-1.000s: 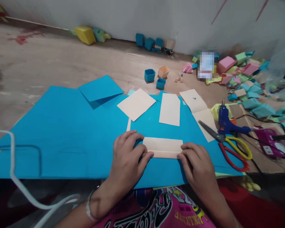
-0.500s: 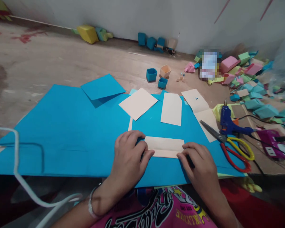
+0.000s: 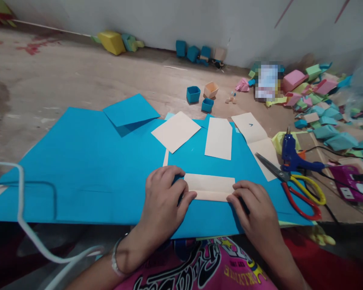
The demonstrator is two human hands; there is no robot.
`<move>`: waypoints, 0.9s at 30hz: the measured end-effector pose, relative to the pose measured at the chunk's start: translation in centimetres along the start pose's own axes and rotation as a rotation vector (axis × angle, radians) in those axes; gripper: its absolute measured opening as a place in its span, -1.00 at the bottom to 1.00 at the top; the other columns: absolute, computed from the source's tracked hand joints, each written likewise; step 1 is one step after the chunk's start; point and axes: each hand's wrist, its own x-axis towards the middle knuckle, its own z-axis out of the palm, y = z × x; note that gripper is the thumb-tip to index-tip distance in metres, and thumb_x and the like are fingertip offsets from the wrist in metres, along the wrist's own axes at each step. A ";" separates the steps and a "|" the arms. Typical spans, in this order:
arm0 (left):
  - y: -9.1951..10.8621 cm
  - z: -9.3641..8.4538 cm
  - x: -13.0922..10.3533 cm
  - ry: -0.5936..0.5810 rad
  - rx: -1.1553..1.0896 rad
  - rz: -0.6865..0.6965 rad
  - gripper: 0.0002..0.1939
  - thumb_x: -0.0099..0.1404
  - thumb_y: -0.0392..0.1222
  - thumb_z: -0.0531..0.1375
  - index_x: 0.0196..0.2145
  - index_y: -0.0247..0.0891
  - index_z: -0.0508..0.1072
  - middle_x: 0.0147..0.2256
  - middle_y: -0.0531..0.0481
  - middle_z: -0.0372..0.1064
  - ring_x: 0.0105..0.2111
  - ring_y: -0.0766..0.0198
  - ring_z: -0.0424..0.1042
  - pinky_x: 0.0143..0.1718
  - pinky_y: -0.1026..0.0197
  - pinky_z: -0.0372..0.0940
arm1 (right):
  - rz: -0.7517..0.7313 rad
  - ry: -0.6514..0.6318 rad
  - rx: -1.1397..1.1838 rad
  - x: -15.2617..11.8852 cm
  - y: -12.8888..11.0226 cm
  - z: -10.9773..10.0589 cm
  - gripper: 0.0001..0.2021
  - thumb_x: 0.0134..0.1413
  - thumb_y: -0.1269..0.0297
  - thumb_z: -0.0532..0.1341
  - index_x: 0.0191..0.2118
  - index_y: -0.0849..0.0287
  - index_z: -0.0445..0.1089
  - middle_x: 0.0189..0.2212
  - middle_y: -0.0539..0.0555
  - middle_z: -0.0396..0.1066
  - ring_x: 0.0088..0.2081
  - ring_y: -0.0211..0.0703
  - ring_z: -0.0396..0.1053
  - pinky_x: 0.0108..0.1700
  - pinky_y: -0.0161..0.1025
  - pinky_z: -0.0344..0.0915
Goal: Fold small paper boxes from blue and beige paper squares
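Left hand (image 3: 166, 201) and right hand (image 3: 254, 205), fingers curled nearly closed, grip opposite ends of the folded peach strip (image 3: 209, 187), located on the blue sheet (image 3: 87, 161) with scissors (image 3: 286, 177) toward three o'clock of the strip.

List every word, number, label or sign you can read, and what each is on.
"EST": pink shirt; the number after it is unclear.
"KLY": yellow letters on the same shirt; the rest is unclear.
Large black script on the shirt: too distorted to read.
Blurred rectangular item: unreadable.
Purple box: white patches, too small to read.
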 end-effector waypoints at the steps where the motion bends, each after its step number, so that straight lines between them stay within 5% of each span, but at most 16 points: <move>1: 0.0 0.0 0.0 -0.001 0.000 -0.001 -0.81 0.31 -0.14 0.20 -0.44 -0.23 0.38 -0.09 -0.11 0.36 -0.03 0.00 0.29 -0.01 -0.12 0.13 | -0.002 -0.008 0.009 0.0 0.0 0.0 -0.94 0.25 0.31 0.15 -0.27 0.14 0.32 -0.16 0.14 0.41 -0.10 -0.03 0.34 -0.11 -0.08 0.26; 27: 0.3 -0.2 0.0 -0.018 0.023 -0.018 -0.82 0.31 -0.17 0.17 -0.44 -0.23 0.38 -0.10 -0.13 0.36 -0.04 -0.03 0.29 -0.02 -0.14 0.14 | 0.028 0.017 -0.030 0.1 -0.5 0.2 -0.95 0.22 0.35 0.16 -0.30 0.15 0.29 -0.18 0.14 0.38 -0.11 -0.04 0.31 -0.12 -0.09 0.23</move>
